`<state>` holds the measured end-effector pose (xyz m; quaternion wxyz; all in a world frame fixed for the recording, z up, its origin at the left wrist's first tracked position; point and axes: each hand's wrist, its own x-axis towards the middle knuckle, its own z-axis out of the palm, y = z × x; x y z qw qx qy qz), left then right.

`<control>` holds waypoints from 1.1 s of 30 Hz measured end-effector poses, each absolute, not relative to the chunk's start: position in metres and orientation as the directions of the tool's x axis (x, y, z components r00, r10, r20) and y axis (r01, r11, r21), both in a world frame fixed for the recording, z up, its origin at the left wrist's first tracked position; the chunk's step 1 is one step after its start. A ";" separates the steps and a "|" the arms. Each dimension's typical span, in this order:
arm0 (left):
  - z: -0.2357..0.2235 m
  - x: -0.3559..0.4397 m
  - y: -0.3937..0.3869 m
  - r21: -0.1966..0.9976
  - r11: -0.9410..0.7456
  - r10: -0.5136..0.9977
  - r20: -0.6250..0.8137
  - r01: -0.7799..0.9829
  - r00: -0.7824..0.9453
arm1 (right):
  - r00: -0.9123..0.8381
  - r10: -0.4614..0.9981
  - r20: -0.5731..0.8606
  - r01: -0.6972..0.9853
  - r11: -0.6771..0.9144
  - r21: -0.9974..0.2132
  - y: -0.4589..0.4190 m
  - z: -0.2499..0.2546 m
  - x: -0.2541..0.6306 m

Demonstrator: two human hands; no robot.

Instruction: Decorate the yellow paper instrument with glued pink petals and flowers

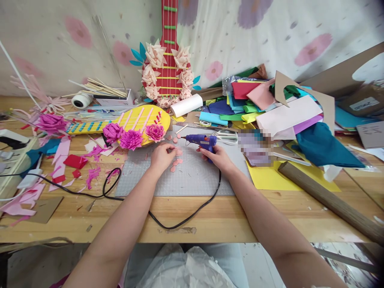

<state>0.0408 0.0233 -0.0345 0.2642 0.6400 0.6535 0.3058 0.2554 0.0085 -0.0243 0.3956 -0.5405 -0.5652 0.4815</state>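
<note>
My right hand [216, 157] is wrapped around a blue glue gun [200, 139], whose nozzle points left over the grey cutting mat [192, 185]. Just left of it, my left hand [162, 158] is closed in a pinch, with a small pink paper petal [179, 152] at the fingertips. More pink petals [173, 168] lie scattered on the mat, some nearer to me and some beyond the fingers. From the glue gun's handle a black cord [183, 225] loops toward the left over the table.
A yellow paper guitar [156, 117] with magenta flowers lies behind my left hand. Farther back stands a red guitar [166, 82] with pale flowers. Scissors [227, 137], piled coloured paper [240, 106] and a brown tube [324, 196] are on the right; paper scraps [75, 161] litter the left.
</note>
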 end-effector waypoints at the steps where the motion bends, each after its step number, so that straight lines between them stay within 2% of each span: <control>1: -0.034 0.041 0.023 0.733 -0.011 0.998 0.051 0.680 -0.039 | -0.103 0.992 -0.070 0.251 -0.043 -0.967 0.008 -0.024 0.255; 5: -0.032 0.041 0.023 0.749 0.010 0.998 0.037 0.663 -0.056 | -0.095 0.994 -0.051 0.308 -0.019 -0.951 0.007 -0.027 0.256; 11: -0.029 0.044 0.023 0.884 0.165 0.981 -0.101 0.437 -0.166 | -0.040 0.997 -0.063 0.354 -0.044 -0.934 0.006 -0.030 0.257; 16: -0.028 0.045 0.024 0.930 0.203 0.966 -0.139 0.306 -0.219 | -0.015 1.000 -0.005 0.452 0.002 -0.892 0.006 -0.034 0.256; 20: -0.029 0.046 0.023 0.942 0.196 0.967 -0.140 0.272 -0.212 | -0.036 0.999 0.038 0.517 0.052 -0.854 0.006 -0.035 0.255; 33: -0.030 0.045 0.024 0.953 0.202 0.963 -0.151 0.227 -0.221 | -0.075 0.995 0.065 0.572 0.097 -0.814 0.005 -0.029 0.253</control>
